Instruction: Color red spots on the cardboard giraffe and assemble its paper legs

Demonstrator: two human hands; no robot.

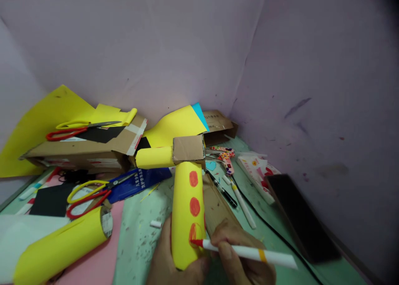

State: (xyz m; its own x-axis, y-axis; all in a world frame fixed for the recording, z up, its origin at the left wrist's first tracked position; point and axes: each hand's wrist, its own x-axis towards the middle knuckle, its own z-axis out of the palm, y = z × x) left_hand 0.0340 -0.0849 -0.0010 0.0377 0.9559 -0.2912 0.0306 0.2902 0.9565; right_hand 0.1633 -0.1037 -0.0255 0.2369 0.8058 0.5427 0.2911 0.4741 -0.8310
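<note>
A yellow paper-covered tube (183,189) stands in the middle, with a brown cardboard box piece (188,148) at its far end and a thinner yellow roll (154,157) sticking out leftward from that piece. My left hand (170,258) is wrapped round the tube's near end. In my right hand (238,254) is a white marker (264,255) with a red tip. The tip touches the lowest of three red-orange spots in a row on the tube; this spot is only partly coloured in, the upper two are solid.
At left lie another yellow tube (62,247), red-and-yellow scissors (90,193) and a cardboard box (93,148) with more scissors (77,128) on top. To the right are a patterned glue gun (227,158), a capped marker (245,206), a black pen (224,191) and a dark phone (301,218).
</note>
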